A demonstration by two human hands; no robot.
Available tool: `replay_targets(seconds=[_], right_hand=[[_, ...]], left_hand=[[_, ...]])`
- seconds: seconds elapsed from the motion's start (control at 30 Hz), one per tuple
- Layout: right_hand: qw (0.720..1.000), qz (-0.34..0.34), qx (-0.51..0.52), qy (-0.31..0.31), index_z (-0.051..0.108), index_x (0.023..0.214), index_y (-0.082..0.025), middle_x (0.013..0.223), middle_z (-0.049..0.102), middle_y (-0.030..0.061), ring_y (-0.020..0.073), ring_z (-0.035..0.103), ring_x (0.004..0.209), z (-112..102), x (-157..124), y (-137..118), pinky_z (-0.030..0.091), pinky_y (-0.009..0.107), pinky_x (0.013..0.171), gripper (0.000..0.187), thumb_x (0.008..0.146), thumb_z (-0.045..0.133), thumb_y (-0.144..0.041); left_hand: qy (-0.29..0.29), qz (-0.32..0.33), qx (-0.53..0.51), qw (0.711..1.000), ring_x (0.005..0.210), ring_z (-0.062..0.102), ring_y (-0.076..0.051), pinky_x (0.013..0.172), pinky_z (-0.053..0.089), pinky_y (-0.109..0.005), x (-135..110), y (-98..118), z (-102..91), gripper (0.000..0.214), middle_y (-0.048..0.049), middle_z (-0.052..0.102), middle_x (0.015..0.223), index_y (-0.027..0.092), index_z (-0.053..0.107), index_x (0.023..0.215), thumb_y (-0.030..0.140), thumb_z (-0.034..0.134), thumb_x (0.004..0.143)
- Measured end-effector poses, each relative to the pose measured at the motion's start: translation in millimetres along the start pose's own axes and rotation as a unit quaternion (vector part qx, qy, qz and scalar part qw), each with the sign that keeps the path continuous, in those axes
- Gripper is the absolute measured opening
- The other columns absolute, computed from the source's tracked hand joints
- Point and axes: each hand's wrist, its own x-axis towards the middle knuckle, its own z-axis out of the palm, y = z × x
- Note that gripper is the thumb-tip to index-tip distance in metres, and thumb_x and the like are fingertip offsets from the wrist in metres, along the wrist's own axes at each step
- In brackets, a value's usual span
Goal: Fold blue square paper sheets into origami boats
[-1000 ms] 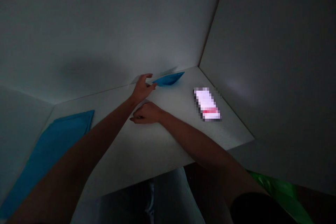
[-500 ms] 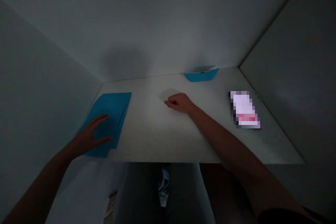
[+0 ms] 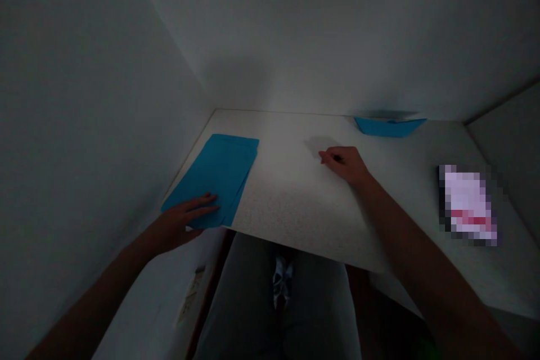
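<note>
A stack of blue paper sheets (image 3: 219,169) lies at the left end of the white table, its edges slightly out of line. My left hand (image 3: 185,219) rests over the near left corner of the stack, fingers stretched out flat on the top sheet. Its thumb is lower, by the table's front edge; whether it touches the paper I cannot tell. Loosely curled, my right hand (image 3: 346,163) rests on the middle of the table, with nothing visible in it. Behind it to the right, a folded blue paper boat (image 3: 390,127) stands near the back wall.
A phone (image 3: 468,202) with a lit, blurred screen lies at the right of the white table (image 3: 287,197). Walls rise at the left, back and right. My legs (image 3: 316,304) are below the front edge.
The view has turned left, so the table's things appear farther right. My left hand has moved from above the stack to its near corner, fingers closer together. My right hand stays curled.
</note>
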Motion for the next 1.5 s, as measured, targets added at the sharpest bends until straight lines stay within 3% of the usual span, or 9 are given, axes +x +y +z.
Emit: replay_targets(seconds=[0.2, 0.33, 0.47, 0.6, 0.77, 0.93, 1.17, 1.33, 1.5], right_hand=[[1.0, 0.005, 0.006, 0.005, 0.074, 0.07, -0.023, 0.056, 0.058, -0.0016, 0.0128, 0.047, 0.052, 0.8, 0.0, -0.5, 0.035, 0.03, 0.058, 0.054, 0.102, 0.058, -0.063], [1.0, 0.003, 0.007, 0.001, 0.073, 0.069, -0.022, 0.055, 0.057, -0.0018, 0.013, 0.048, 0.052, 2.5, 0.7, 1.7, 0.035, 0.03, 0.059, 0.055, 0.101, 0.057, -0.064], [0.999, 0.008, 0.033, 0.009, 0.075, 0.077, -0.022, 0.059, 0.059, -0.0012, 0.0139, 0.048, 0.055, 3.5, 2.0, 0.3, 0.036, 0.031, 0.061, 0.055, 0.101, 0.057, -0.067], [0.992, 0.023, 0.1, 0.071, 0.076, 0.093, -0.022, 0.078, 0.069, 0.0036, 0.0184, 0.058, 0.069, 2.2, 4.7, -1.0, 0.045, 0.033, 0.068, 0.062, 0.101, 0.052, -0.078], [0.957, 0.072, 0.225, 0.171, 0.073, 0.098, -0.025, 0.091, 0.073, 0.0073, 0.0215, 0.063, 0.077, 3.1, 10.8, 13.4, 0.053, 0.036, 0.075, 0.077, 0.095, 0.039, -0.094], [0.949, 0.082, 0.245, 0.182, 0.073, 0.107, -0.026, 0.114, 0.078, 0.0105, 0.0255, 0.07, 0.1, 4.1, 13.7, 26.9, 0.056, 0.041, 0.091, 0.085, 0.091, 0.033, -0.099], [0.948, 0.09, 0.29, 0.099, 0.07, 0.11, -0.026, 0.101, 0.076, 0.0039, 0.0229, 0.069, 0.092, 1.1, 3.1, 10.5, 0.057, 0.035, 0.081, 0.068, 0.076, 0.081, -0.084], [0.941, 0.121, 0.31, 0.065, 0.058, 0.086, -0.027, 0.073, 0.06, -0.0028, 0.0164, 0.056, 0.066, 4.9, 1.9, 10.1, 0.048, 0.03, 0.061, 0.058, 0.08, 0.081, -0.08], [0.946, 0.136, 0.281, 0.092, 0.052, 0.084, -0.028, 0.071, 0.058, -0.0034, 0.0163, 0.055, 0.064, 3.6, 3.0, 18.7, 0.048, 0.03, 0.057, 0.059, 0.083, 0.077, -0.081]], left_hand=[[0.048, -0.064, 0.028, 0.996, 0.117, 0.08, -0.028, 0.103, 0.066, -0.047, 16.8, 1.0, -35.6, 0.044, -0.0038, 0.082, 0.132, 0.035, 0.08, 0.133, 0.051, 0.046, 0.11], [0.058, -0.089, 0.091, 0.99, 0.108, 0.082, -0.03, 0.096, 0.065, -0.048, 56.1, 30.0, -77.8, 0.049, -0.0048, 0.085, 0.123, 0.035, 0.081, 0.13, 0.056, 0.042, 0.11], [0.046, -0.037, 0.045, 0.997, 0.109, 0.079, -0.029, 0.102, 0.061, -0.044, 100.4, 85.6, -123.8, 0.049, -0.0035, 0.084, 0.118, 0.037, 0.083, 0.125, 0.062, 0.045, 0.106], [0.002, 0.026, -0.074, 0.997, 0.091, 0.077, -0.027, 0.084, 0.062, -0.039, 146.5, 133.5, -169.5, 0.043, -0.0014, 0.081, 0.097, 0.038, 0.086, 0.108, 0.071, 0.063, 0.095], [0.039, 0.074, -0.123, 0.989, 0.087, 0.073, -0.025, 0.081, 0.06, -0.038, 230.2, 145.9, -200.4, 0.044, -0.0016, 0.067, 0.081, 0.021, 0.079, 0.092, 0.065, 0.075, 0.091], [0.058, 0.078, -0.15, 0.984, 0.101, 0.072, -0.027, 0.093, 0.057, -0.039, 327.2, 130.9, -171.0, 0.04, -0.0027, 0.069, 0.092, 0.017, 0.076, 0.109, 0.05, 0.084, 0.089], [0.026, 0.175, -0.14, 0.974, 0.087, 0.067, -0.021, 0.088, 0.051, -0.032, 411.5, 123.0, -79.0, 0.036, -0.0028, 0.072, 0.083, 0.019, 0.073, 0.088, 0.053, 0.065, 0.099], [0.096, 0.145, -0.148, 0.973, 0.075, 0.061, -0.018, 0.078, 0.047, -0.03, 434.7, 114.3, -62.1, 0.046, -0.0009, 0.065, 0.072, 0.02, 0.066, 0.076, 0.055, 0.058, 0.104], [0.299, 0.007, -0.224, 0.928, 0.095, 0.066, -0.019, 0.088, 0.05, -0.031, 405.7, 69.2, -40.8, 0.042, -0.0078, 0.076, 0.099, 0.02, 0.07, 0.103, 0.061, 0.063, 0.103]])
